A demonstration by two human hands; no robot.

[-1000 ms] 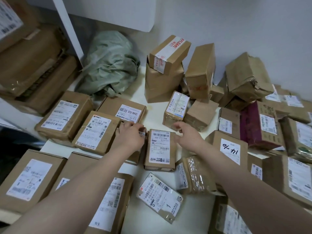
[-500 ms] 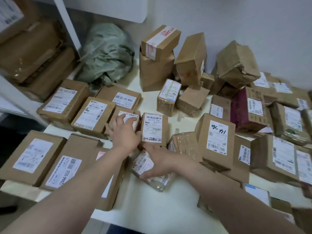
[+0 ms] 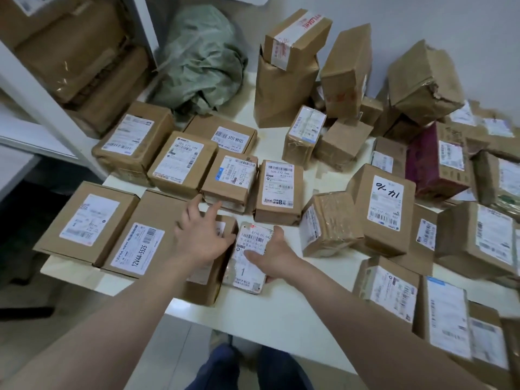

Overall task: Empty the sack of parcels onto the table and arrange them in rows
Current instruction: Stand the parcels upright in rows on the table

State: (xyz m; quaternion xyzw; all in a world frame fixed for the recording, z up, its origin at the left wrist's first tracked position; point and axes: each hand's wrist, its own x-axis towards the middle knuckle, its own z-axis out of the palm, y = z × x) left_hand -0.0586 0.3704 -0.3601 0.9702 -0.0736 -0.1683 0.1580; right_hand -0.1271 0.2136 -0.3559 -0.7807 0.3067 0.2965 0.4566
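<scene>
Brown cardboard parcels with white labels lie in two rows on the left half of the white table (image 3: pixel 261 322). My right hand (image 3: pixel 271 256) grips a small flat taped parcel (image 3: pixel 249 243) marked "1", set beside the last box of the near row (image 3: pixel 202 280). My left hand (image 3: pixel 201 235) rests flat with spread fingers on that box. The crumpled grey-green sack (image 3: pixel 201 57) lies at the back left corner. The far row ends with a labelled box (image 3: pixel 277 190).
A loose heap of unsorted parcels (image 3: pixel 422 80), one in a dark red box (image 3: pixel 433 161), fills the right and back against the wall. White shelving (image 3: pixel 64 63) with large brown packages stands at the left. My legs show below the table's near edge.
My left hand left the small far-row box and came down onto the near-row box. My right hand turned the flat parcel lengthwise and slid it left against that box.
</scene>
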